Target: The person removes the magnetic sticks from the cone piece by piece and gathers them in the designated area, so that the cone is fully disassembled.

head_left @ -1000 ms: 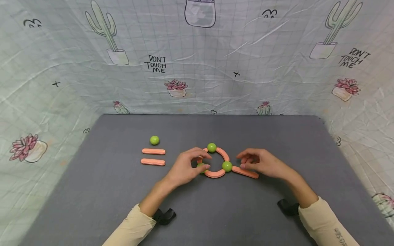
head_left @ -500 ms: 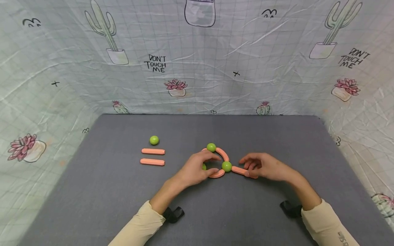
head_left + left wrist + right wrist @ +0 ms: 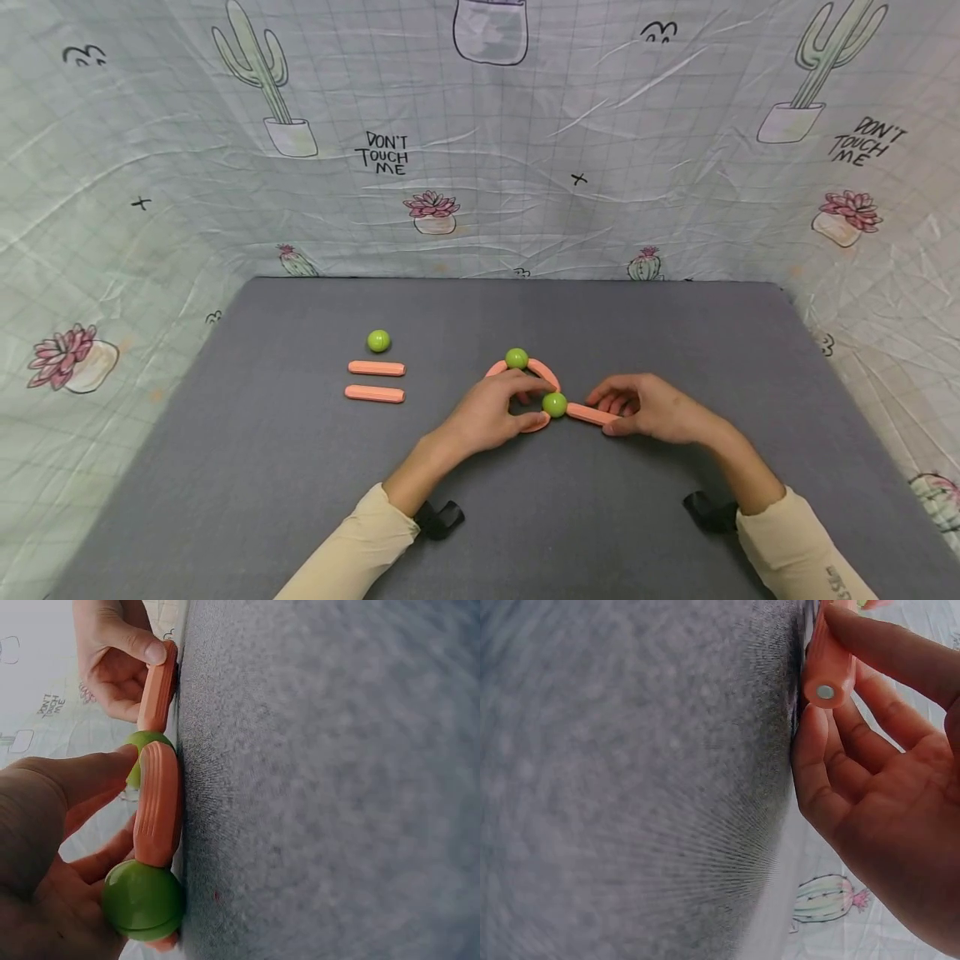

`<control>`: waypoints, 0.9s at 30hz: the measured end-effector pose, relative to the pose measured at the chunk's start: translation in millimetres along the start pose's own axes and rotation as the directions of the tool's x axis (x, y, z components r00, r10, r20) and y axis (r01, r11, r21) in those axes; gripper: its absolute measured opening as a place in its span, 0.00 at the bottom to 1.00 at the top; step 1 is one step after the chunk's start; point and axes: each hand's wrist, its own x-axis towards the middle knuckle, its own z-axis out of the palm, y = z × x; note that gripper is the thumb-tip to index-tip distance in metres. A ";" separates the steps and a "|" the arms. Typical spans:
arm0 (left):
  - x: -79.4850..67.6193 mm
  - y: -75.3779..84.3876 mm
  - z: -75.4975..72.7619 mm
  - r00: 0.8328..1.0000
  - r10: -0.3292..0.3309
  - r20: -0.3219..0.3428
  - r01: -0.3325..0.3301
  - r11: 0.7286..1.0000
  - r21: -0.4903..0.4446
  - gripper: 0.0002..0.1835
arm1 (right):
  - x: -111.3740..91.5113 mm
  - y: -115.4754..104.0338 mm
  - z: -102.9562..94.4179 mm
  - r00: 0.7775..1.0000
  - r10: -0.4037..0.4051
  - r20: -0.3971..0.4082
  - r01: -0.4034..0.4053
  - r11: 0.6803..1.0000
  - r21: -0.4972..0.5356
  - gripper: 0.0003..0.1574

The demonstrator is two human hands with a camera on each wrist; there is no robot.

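Curved orange rods and green balls form a ring in the middle of the table, partly hidden behind my left hand. Its thumb and forefinger pinch the ring's right-hand green ball. From that ball a straight orange rod points out to the right. My right hand holds this rod near its outer end between thumb and fingers. A small metal disc shows in the rod's end face. Closer to the left wrist camera are a curved rod and another green ball.
Two straight orange rods lie side by side at the left, with a loose green ball behind them. The top green ball of the ring sits beyond my left hand. A patterned cloth hangs behind the grey table.
My left hand has moved right, from the ring's left ball to its right-hand ball, and now pinches it. My right hand has closed its thumb and fingers on the straight rod.
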 end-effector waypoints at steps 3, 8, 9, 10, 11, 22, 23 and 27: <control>2.2 1.0 0.8 1.000 -0.013 0.010 0.013 1.000 0.010 0.22 | -0.9 2.8 -1.0 1.000 0.019 -0.010 -0.019 1.000 0.010 0.19; 6.7 2.7 3.1 0.999 -0.027 0.018 0.026 0.999 0.030 0.22 | -1.4 5.0 -3.4 1.000 0.021 -0.003 -0.021 0.999 0.037 0.19; 7.5 3.0 3.5 0.999 -0.032 0.019 0.032 0.999 0.027 0.22 | -1.4 5.4 -3.7 1.000 0.017 -0.005 -0.017 0.999 0.041 0.19; 8.6 2.9 4.2 0.999 -0.038 0.018 0.038 0.999 0.020 0.22 | -1.3 5.9 -3.8 1.000 0.013 -0.010 -0.012 0.999 0.043 0.19; 9.7 2.6 4.9 0.999 -0.043 0.015 0.043 0.999 0.009 0.22 | -1.3 6.5 -3.9 1.000 0.008 -0.013 -0.007 0.999 0.047 0.19; 13.9 2.0 7.9 0.996 -0.086 -0.006 0.086 0.996 -0.026 0.19 | -1.4 10.5 -3.8 0.998 0.002 -0.058 0.000 0.999 0.032 0.19; 14.0 2.0 7.8 0.996 -0.088 -0.006 0.088 0.996 -0.027 0.18 | -1.6 10.5 -3.8 0.998 0.008 -0.061 -0.006 0.999 0.032 0.19; 14.5 2.6 7.0 0.996 -0.089 0.004 0.089 0.996 -0.014 0.18 | -2.4 10.3 -3.7 0.997 0.040 -0.061 -0.037 0.998 0.056 0.20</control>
